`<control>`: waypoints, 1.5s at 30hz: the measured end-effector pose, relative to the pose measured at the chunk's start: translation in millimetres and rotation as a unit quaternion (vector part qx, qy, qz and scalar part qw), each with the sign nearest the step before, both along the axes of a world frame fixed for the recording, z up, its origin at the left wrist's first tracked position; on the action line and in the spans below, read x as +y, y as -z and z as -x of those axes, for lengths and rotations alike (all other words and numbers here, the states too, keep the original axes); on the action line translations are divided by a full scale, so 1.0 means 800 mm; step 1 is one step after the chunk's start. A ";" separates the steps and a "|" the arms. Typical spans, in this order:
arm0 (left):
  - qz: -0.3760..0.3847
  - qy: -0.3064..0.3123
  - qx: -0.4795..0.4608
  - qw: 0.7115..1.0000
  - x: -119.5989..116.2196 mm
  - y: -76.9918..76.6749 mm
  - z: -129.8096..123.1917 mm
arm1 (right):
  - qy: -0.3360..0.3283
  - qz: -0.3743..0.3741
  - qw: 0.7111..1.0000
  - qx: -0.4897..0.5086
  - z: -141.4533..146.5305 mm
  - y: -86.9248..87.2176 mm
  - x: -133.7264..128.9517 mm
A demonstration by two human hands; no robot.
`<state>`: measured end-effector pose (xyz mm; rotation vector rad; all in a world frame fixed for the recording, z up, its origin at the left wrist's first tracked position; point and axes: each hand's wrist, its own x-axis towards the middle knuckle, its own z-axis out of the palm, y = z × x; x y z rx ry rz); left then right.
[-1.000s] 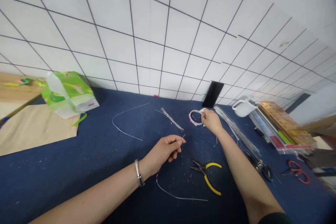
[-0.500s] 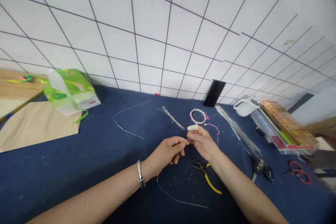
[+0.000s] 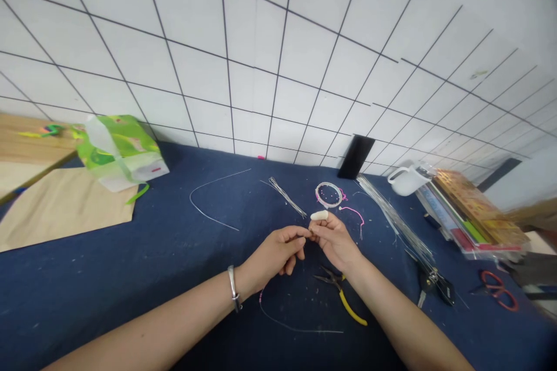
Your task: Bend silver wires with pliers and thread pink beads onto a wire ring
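My left hand (image 3: 282, 250) is pinched closed on a thin wire, its fingertips meeting those of my right hand (image 3: 336, 239). A white finger cot covers one right finger, and that hand is also closed in a pinch at the wire's end; the fingers hide most of what is there. Below my left wrist the wire (image 3: 300, 331) trails out in a curve over the cloth, with small pink beads (image 3: 260, 297) on it. Yellow-handled pliers (image 3: 351, 308) lie with jaws apart beside my right forearm. Behind my hands sits a round dish (image 3: 318, 193) holding small beads.
A pink beaded strand (image 3: 355, 211), a short wire bundle (image 3: 287, 197) and a long one (image 3: 391, 217) lie on the blue cloth (image 3: 174, 278). Keys (image 3: 424, 287), red scissors (image 3: 500, 290), books (image 3: 474, 208) and a white mug (image 3: 407, 181) are rightward; a green bag (image 3: 126, 148) leftward.
The fingertips have come closer together, covering the bit of wire that showed between them. The trailing wire's free end has shifted slightly away from me.
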<state>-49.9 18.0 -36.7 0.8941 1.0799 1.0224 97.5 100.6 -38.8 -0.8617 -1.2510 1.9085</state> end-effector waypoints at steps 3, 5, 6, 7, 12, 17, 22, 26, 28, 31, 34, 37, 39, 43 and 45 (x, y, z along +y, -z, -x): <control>-0.003 -0.002 -0.001 1.000 0.000 0.002 0.000 | 0.004 -0.019 1.000 -0.006 0.001 0.000 -0.001; -0.003 -0.001 -0.003 1.000 0.000 0.002 0.000 | 0.011 -0.039 0.999 -0.009 0.002 0.001 -0.003; -0.001 -0.001 -0.004 1.000 0.000 0.002 0.000 | 0.015 -0.049 0.999 -0.011 0.002 0.001 -0.004; 0.001 -0.001 -0.004 1.000 0.000 0.001 0.000 | 0.019 -0.059 0.998 -0.014 0.002 0.000 -0.004; 0.004 -0.005 -0.010 1.000 0.000 0.000 0.000 | 0.032 -0.101 0.994 -0.036 0.003 -0.001 -0.006; 0.009 -0.008 -0.021 1.000 -0.001 0.001 0.000 | 0.052 -0.146 0.986 -0.054 0.003 0.003 -0.006; 0.011 -0.011 -0.025 1.000 -0.002 -0.001 0.000 | 0.054 -0.174 0.981 -0.072 0.002 0.005 -0.006; 0.013 -0.008 -0.028 0.999 -0.002 -0.003 0.001 | 0.063 -0.193 0.975 -0.084 0.002 0.006 -0.005; 0.014 -0.009 -0.029 0.999 -0.002 -0.004 0.001 | 0.066 -0.203 0.973 -0.092 0.002 0.006 -0.005; 0.012 -0.010 -0.030 0.999 -0.001 -0.003 0.001 | 0.058 -0.221 0.968 -0.108 0.001 0.005 -0.006; 0.012 -0.010 -0.029 0.999 -0.001 -0.002 0.000 | 0.058 -0.239 0.961 -0.128 0.000 0.005 -0.006; 0.014 -0.010 -0.028 0.999 -0.001 -0.002 0.000 | 0.059 -0.262 0.951 -0.151 -0.001 0.004 -0.007; 0.016 -0.011 -0.027 0.999 -0.001 -0.001 0.000 | 0.060 -0.282 0.943 -0.167 -0.002 0.004 -0.008; 0.016 -0.012 -0.028 0.999 -0.002 0.001 0.000 | 0.067 -0.335 0.918 -0.201 -0.002 0.002 -0.011; 0.014 -0.012 -0.030 0.999 -0.002 0.002 0.000 | 0.072 -0.361 0.904 -0.216 -0.001 0.001 -0.012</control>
